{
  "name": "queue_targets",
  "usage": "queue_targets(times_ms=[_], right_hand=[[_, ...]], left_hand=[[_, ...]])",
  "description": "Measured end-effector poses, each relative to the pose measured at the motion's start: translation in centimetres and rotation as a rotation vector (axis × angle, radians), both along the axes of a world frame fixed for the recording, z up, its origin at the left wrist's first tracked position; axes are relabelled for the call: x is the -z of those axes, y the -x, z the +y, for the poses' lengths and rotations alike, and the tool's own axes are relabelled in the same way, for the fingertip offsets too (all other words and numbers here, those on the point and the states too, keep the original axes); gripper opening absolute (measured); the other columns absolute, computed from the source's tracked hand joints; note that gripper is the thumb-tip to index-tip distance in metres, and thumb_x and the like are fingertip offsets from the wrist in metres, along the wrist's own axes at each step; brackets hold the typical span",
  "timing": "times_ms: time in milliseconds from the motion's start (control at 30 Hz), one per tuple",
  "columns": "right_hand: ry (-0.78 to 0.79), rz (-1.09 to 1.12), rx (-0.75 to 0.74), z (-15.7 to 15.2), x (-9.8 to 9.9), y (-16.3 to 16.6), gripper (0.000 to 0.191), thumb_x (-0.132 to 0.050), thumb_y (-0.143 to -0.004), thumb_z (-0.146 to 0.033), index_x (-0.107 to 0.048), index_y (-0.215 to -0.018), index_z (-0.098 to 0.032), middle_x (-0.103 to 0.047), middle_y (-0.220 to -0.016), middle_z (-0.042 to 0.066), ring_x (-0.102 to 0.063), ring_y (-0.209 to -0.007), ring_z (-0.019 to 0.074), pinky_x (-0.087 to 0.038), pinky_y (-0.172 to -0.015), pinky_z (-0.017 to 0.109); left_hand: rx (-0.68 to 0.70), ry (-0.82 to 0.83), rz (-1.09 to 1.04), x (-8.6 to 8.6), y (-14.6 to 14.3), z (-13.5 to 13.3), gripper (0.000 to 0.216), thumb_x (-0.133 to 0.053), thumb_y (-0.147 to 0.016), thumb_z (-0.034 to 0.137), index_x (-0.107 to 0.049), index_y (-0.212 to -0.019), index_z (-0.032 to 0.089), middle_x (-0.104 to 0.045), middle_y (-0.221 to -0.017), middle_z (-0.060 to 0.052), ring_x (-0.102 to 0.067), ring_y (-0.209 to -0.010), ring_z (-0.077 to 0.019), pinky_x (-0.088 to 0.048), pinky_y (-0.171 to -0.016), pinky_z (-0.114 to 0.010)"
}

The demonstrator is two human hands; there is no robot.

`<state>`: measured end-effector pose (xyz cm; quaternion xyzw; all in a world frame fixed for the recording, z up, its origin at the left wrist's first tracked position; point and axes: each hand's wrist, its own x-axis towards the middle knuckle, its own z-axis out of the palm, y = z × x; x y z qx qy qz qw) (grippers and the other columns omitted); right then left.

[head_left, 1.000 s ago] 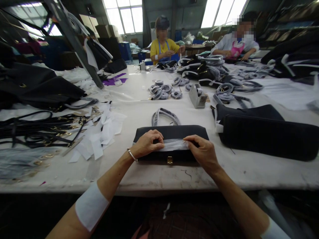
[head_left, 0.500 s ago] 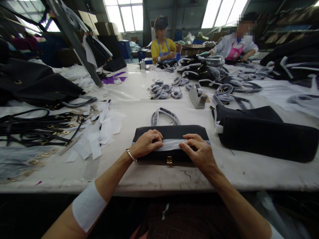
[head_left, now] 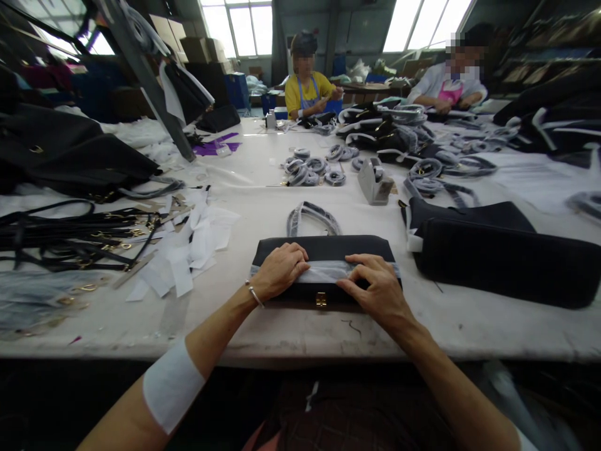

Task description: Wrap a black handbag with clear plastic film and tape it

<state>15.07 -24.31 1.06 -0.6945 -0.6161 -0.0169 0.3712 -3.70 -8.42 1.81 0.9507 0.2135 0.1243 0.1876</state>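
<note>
With the black rectangular leather-like bag (head_left: 323,246) at twelve o'clock on the white table (head_left: 282,338), my curled left hand (head_left: 282,270) at nine, any pinch hidden, and half-open right hand (head_left: 373,282) at three seemingly press its translucent white strip (head_left: 323,272) smooth.

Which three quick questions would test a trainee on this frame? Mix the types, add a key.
1. Open: What lies across the black bag between the person's left hand and right hand?

2. True or false: In the picture, the grey tape dispenser is to the right of the wrapped loop behind the bag.

3. Multiple choice: Which wrist wears the bangle?
A) left
B) right
C) both

Key:
1. A pale, partly see-through strip
2. True
3. A
</note>
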Motion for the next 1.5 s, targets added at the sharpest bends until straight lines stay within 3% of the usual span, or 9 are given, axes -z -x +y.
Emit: queue_targets(times_ms=[233,333,467,667,800,933,1100,1300,1500], right_hand=[[0.002,0.413,0.176,0.3,-1.5,0.0,0.031,-0.054,-0.086,-0.05,-0.064,-0.092,-0.022,-0.07,-0.094,0.006,-0.063,-0.086,0.0227,-0.046,-0.08,0.037],[0.042,0.317,0.166,0.9,-1.5,0.2,0.037,-0.058,-0.082,-0.054,-0.065,-0.1,-0.022,-0.069,-0.099,0.008,-0.061,-0.093,0.0253,-0.044,-0.084,0.041],[0.071,0.094,0.171,1.6,-0.9,0.6,0.022,-0.064,-0.079,-0.047,-0.068,-0.08,-0.025,-0.068,-0.101,0.005,-0.057,-0.096,0.0265,-0.037,-0.089,0.045],[0.034,0.099,0.164,1.4,-0.4,0.5,0.013,-0.065,-0.076,-0.031,-0.059,-0.068,-0.024,-0.068,-0.1,0.003,-0.057,-0.095,0.0246,-0.037,-0.086,0.042],[0.007,0.175,0.188,1.1,-0.6,0.2,0.008,-0.06,-0.079,-0.027,-0.059,-0.072,-0.024,-0.068,-0.09,0.002,-0.059,-0.088,0.0222,-0.039,-0.084,0.039],[0.061,0.167,0.2,1.3,-1.0,0.2,0.018,-0.062,-0.08,-0.04,-0.064,-0.089,-0.024,-0.068,-0.089,0.003,-0.059,-0.084,0.0231,-0.04,-0.08,0.039],[0.071,-0.009,0.15,1.8,-0.8,0.5,0.018,-0.065,-0.079,-0.043,-0.066,-0.077,-0.025,-0.068,-0.096,0.004,-0.056,-0.092,0.0257,-0.037,-0.083,0.042],[-0.006,0.159,0.131,1.3,-0.5,0.5,0.015,-0.064,-0.082,-0.037,-0.062,-0.073,-0.025,-0.067,-0.082,0.001,-0.057,-0.084,0.0216,-0.037,-0.083,0.039],[-0.056,0.173,0.153,1.0,-0.3,0.9,0.02,-0.059,-0.086,-0.039,-0.058,-0.073,-0.024,-0.063,-0.072,-0.001,-0.056,-0.074,0.0188,-0.038,-0.083,0.036]], left_hand=[[-0.009,-0.039,-0.018,-0.2,0.4,-0.6,0.023,-0.04,-0.096,0.03,-0.058,-0.091,0.018,-0.06,-0.105,-0.004,-0.051,-0.091,-0.0191,-0.039,-0.083,-0.036],[-0.014,-0.042,-0.021,-0.2,0.5,-0.6,0.023,-0.039,-0.096,0.031,-0.058,-0.091,0.019,-0.06,-0.101,-0.004,-0.051,-0.089,-0.0189,-0.039,-0.082,-0.035],[-0.012,-0.07,-0.021,-0.2,0.5,-0.8,0.021,-0.041,-0.096,0.031,-0.056,-0.089,0.019,-0.06,-0.099,-0.003,-0.051,-0.089,-0.0189,-0.038,-0.081,-0.035],[-0.007,-0.126,-0.03,0.2,0.6,-0.9,0.017,-0.044,-0.095,0.03,-0.056,-0.089,0.019,-0.06,-0.1,-0.003,-0.051,-0.089,-0.0189,-0.037,-0.08,-0.034],[-0.01,-0.141,-0.02,0.3,0.6,-0.9,0.016,-0.044,-0.095,0.029,-0.055,-0.089,0.019,-0.059,-0.1,-0.003,-0.051,-0.089,-0.0188,-0.037,-0.081,-0.035],[-0.013,-0.125,-0.024,0.2,0.6,-1.0,0.017,-0.044,-0.095,0.029,-0.056,-0.089,0.019,-0.059,-0.099,-0.004,-0.05,-0.089,-0.0187,-0.038,-0.081,-0.035],[-0.011,-0.04,-0.068,0.2,0.7,-0.7,0.02,-0.045,-0.094,0.033,-0.057,-0.087,0.019,-0.06,-0.098,-0.004,-0.05,-0.089,-0.0185,-0.04,-0.084,-0.035],[-0.073,0.259,-0.211,-0.5,0.9,0.1,0.023,-0.041,-0.095,0.033,-0.06,-0.091,0.02,-0.06,-0.088,-0.002,-0.055,-0.084,-0.0161,-0.044,-0.08,-0.029],[-0.017,0.291,-0.13,-1.1,0.5,0.9,0.013,-0.059,-0.083,0.03,-0.066,-0.083,0.019,-0.058,-0.091,-0.003,-0.056,-0.084,-0.0158,-0.044,-0.081,-0.028]])
